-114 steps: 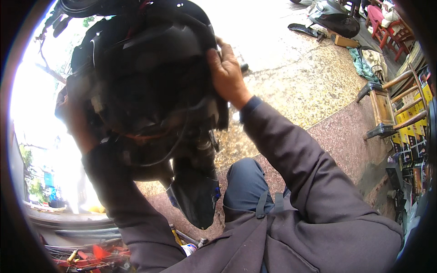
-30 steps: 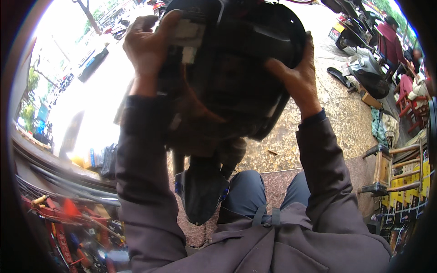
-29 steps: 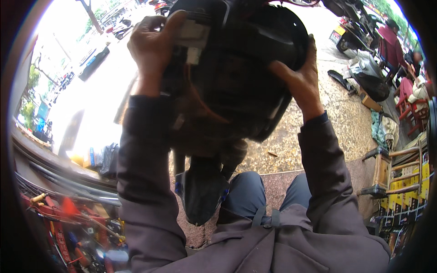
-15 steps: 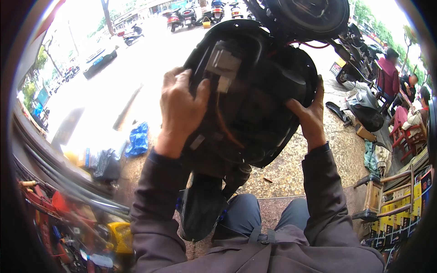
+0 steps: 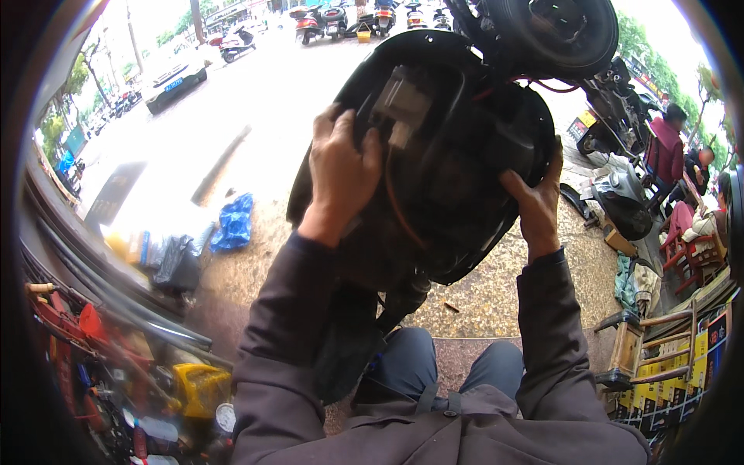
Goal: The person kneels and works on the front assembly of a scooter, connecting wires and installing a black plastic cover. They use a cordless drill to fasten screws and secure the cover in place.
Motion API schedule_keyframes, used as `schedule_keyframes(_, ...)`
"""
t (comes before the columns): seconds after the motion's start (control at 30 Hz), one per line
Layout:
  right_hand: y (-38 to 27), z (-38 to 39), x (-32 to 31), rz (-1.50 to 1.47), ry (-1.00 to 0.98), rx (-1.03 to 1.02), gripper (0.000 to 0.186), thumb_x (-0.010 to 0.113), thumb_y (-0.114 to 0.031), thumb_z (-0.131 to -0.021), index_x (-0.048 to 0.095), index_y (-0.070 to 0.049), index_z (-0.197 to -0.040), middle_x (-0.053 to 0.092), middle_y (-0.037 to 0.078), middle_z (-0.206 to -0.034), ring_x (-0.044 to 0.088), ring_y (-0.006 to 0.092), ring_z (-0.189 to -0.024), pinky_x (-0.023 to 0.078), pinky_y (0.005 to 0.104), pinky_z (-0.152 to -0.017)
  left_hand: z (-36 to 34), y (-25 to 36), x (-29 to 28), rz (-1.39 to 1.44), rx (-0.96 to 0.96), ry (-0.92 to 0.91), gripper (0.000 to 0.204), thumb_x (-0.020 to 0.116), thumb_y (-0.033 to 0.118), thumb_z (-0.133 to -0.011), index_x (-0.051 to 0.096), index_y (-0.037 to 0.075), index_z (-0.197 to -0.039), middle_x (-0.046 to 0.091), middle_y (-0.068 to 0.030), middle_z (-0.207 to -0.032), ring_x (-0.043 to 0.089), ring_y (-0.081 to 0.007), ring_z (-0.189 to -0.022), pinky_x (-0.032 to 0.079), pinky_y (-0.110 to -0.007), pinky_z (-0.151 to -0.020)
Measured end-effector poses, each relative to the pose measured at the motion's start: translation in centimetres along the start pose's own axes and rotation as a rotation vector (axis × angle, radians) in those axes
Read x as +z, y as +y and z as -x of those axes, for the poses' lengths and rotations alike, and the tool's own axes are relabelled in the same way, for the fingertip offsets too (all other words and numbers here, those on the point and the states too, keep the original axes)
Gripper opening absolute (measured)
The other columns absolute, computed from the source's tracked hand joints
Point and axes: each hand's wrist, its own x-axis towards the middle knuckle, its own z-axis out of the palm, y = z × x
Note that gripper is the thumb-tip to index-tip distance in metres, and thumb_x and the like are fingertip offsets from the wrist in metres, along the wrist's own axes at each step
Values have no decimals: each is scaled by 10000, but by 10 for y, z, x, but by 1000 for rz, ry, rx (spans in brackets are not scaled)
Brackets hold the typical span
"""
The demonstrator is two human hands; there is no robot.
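Note:
A large black plastic scooter cover is held up in front of me, its hollow inner side facing me. Inside its upper left part sits a pale boxy connector, and a thin orange-brown wire runs down from it. At the cover's left side, my left hand has its fingers bent and its thumb close to them, below and left of the connector. Gripping the right rim is my right hand, thumb on the inner face and fingers mostly hidden behind. A black wheel is just above the cover.
Tools and a yellow container crowd the lower left. A blue plastic bag and a black bag lie on the ground. At right are a wooden stool, a grey-black scooter part and seated people. Parked scooters stand farther off.
The cover and wheel have shifted right in view, partly with the whole scene. My left hand has moved right and slightly up, nearer the connector. My right hand keeps its grip on the rim.

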Motion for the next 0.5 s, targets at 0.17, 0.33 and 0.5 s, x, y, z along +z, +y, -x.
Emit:
schedule_keyframes(0.17, 6, -3, -1, 45, 21, -1, 1136, 887, -74, -710, 154, -4, -1575, 495, 210, -1404, 551, 297, -1245, 495, 369, -1048, -4, -15, 8, 148, 60, 69, 355, 728, 82, -829, 672, -60, -1151, 670, -261, -1151, 667, -418, -1056, 537, -426, -935)
schedule_keyframes(0.33, 13, -3, -6, 60, 13, 37, 1158, 921, -130, -698, 168, 26, -1563, 500, 214, -1405, 550, 291, -1241, 481, 355, -1051, 15, -71, -42, 331, -151, 227, 192, 698, 57, -912, 716, -16, -1088, 740, -176, -1045, 729, -235, -914, 605, -367, -808)
schedule_keyframes(0.5, 18, -4, -7, 7, -6, 35, 1112, 914, -180, -729, 204, 23, -1559, 500, 202, -1410, 505, 286, -1289, 411, 352, -1107, 63, -140, -87, 446, -485, -447, 1082, 752, 685, -716, 436, -12, -1481, 472, -313, -1465, 448, -433, -1387, 403, -583, -1116)
